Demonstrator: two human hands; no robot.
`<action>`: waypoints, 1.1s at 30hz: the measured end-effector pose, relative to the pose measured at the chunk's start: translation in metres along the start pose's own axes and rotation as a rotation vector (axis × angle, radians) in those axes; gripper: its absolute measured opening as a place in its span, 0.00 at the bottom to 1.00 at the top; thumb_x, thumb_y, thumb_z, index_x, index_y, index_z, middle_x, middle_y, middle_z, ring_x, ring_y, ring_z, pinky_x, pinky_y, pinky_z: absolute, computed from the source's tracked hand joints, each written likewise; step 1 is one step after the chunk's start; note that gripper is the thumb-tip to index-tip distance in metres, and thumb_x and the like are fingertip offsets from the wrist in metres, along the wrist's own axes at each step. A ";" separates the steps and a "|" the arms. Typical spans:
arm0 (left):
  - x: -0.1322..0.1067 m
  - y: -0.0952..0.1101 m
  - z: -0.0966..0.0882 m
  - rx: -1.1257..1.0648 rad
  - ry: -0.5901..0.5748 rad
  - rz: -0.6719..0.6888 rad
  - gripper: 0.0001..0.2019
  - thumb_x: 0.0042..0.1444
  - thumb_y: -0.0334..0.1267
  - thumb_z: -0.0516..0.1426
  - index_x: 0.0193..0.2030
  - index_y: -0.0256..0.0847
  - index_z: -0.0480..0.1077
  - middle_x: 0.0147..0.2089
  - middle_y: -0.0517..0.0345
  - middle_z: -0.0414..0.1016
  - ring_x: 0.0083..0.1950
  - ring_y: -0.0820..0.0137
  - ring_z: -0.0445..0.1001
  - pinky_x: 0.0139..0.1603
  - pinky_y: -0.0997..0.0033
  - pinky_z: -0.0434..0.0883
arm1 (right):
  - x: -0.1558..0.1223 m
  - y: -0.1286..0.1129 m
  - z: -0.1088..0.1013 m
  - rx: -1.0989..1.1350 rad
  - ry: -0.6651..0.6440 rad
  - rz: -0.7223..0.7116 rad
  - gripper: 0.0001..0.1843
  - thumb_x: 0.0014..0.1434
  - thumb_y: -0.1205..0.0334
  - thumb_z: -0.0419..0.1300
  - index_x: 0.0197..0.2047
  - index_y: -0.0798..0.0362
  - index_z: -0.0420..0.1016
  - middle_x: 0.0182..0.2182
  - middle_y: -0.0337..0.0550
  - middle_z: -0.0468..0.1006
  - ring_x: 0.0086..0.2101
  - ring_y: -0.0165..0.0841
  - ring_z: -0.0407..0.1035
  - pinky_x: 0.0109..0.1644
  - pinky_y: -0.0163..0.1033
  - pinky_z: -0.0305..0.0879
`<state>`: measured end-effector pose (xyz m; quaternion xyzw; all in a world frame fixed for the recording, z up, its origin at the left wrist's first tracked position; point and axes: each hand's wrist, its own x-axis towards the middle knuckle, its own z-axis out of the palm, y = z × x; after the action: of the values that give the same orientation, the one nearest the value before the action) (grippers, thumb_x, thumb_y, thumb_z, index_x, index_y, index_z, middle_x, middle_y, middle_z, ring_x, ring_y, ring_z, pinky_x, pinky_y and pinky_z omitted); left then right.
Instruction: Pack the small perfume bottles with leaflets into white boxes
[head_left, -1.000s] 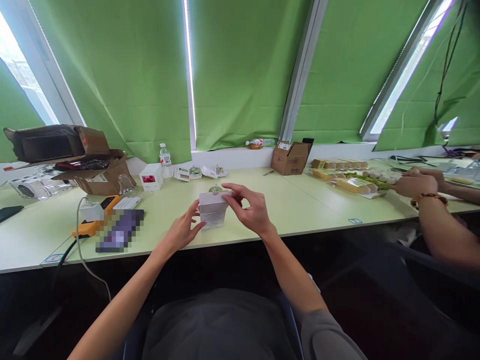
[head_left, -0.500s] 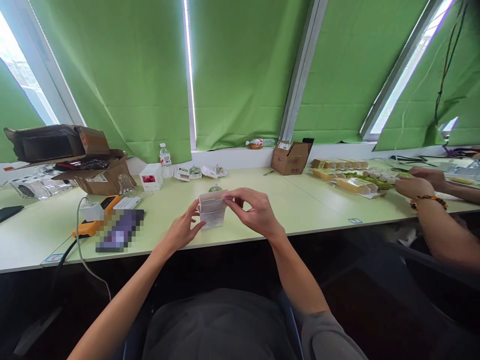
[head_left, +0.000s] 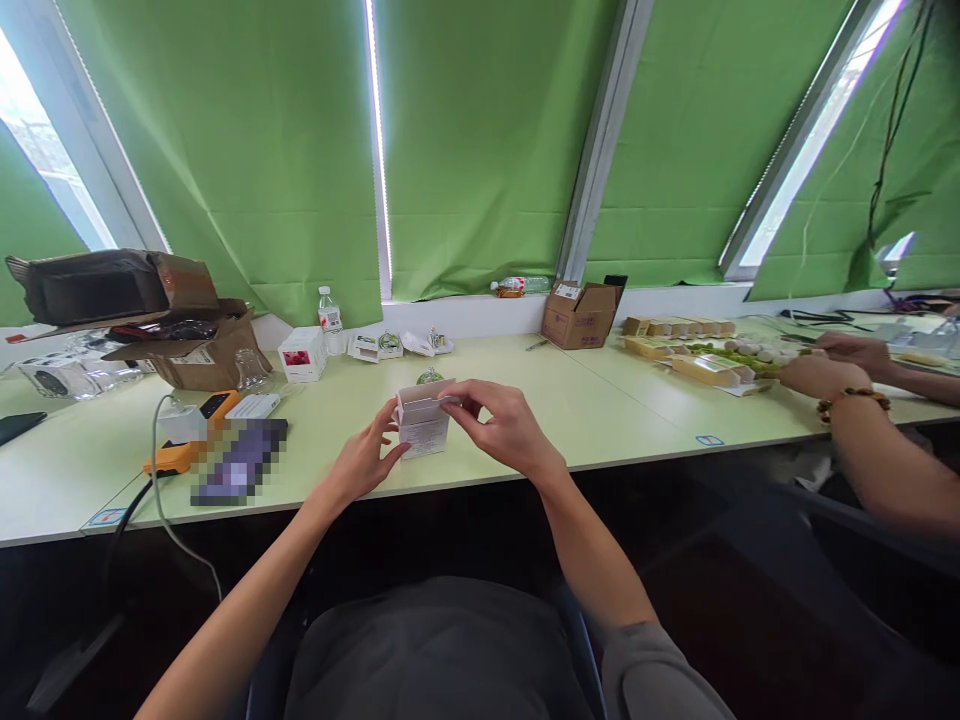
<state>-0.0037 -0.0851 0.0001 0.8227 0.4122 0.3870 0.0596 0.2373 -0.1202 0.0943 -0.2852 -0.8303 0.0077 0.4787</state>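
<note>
A small white carton (head_left: 421,424) stands upright on the pale green table (head_left: 600,410), its top flaps raised. My left hand (head_left: 365,458) steadies the carton's left side with thumb and fingers. My right hand (head_left: 501,425) pinches the top flap at the carton's right edge. A small green-and-clear round object (head_left: 430,376) sits on the table just behind the carton.
Open cardboard boxes (head_left: 150,320) stand at the far left, with an orange device (head_left: 174,456) and a blurred dark item (head_left: 240,460) nearer. A water bottle (head_left: 328,315), a white box (head_left: 303,353) and a small brown box (head_left: 581,314) line the back. Another person's hands (head_left: 832,370) work at the right.
My right hand has pressed the carton's top flap down and shifted slightly lower. The other person's hands have moved a little at the right.
</note>
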 end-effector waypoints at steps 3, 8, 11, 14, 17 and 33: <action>0.000 -0.001 0.000 -0.006 0.004 0.000 0.35 0.62 0.42 0.54 0.71 0.50 0.39 0.58 0.50 0.71 0.50 0.65 0.77 0.44 0.63 0.78 | 0.000 -0.001 0.000 -0.007 -0.001 0.000 0.09 0.66 0.59 0.54 0.44 0.49 0.75 0.41 0.43 0.80 0.32 0.33 0.72 0.36 0.38 0.67; 0.000 -0.001 0.001 0.014 -0.001 -0.007 0.36 0.62 0.43 0.55 0.71 0.50 0.38 0.58 0.50 0.71 0.51 0.65 0.77 0.45 0.62 0.78 | 0.001 0.001 0.002 -0.026 0.005 0.019 0.09 0.67 0.60 0.53 0.45 0.49 0.74 0.43 0.43 0.80 0.32 0.33 0.72 0.35 0.38 0.67; 0.000 -0.001 0.001 0.014 -0.003 0.001 0.36 0.62 0.43 0.54 0.71 0.50 0.37 0.59 0.49 0.71 0.51 0.64 0.77 0.45 0.62 0.78 | 0.001 0.002 0.003 -0.039 0.006 0.016 0.09 0.67 0.61 0.52 0.45 0.49 0.73 0.43 0.44 0.80 0.31 0.33 0.72 0.34 0.38 0.66; -0.001 0.000 0.001 0.014 -0.004 -0.002 0.36 0.62 0.43 0.54 0.71 0.51 0.37 0.59 0.50 0.71 0.51 0.65 0.77 0.45 0.63 0.78 | 0.001 0.003 0.004 -0.043 0.003 0.014 0.09 0.67 0.61 0.52 0.45 0.49 0.73 0.43 0.43 0.79 0.30 0.32 0.71 0.33 0.38 0.66; -0.001 0.000 0.001 0.006 -0.006 -0.005 0.36 0.62 0.43 0.54 0.71 0.51 0.37 0.59 0.50 0.71 0.51 0.65 0.77 0.46 0.63 0.77 | 0.001 0.002 0.005 -0.044 0.001 0.017 0.09 0.67 0.63 0.53 0.46 0.50 0.72 0.44 0.43 0.79 0.30 0.32 0.71 0.34 0.38 0.66; -0.001 -0.001 0.003 0.044 0.022 0.005 0.36 0.62 0.44 0.55 0.71 0.49 0.39 0.56 0.48 0.73 0.47 0.65 0.78 0.42 0.64 0.78 | 0.002 0.005 0.009 -0.070 -0.038 0.031 0.09 0.66 0.66 0.52 0.46 0.50 0.73 0.45 0.42 0.79 0.36 0.33 0.73 0.39 0.36 0.66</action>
<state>-0.0030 -0.0841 -0.0026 0.8206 0.4192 0.3867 0.0358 0.2317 -0.1133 0.0898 -0.3141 -0.8347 -0.0085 0.4523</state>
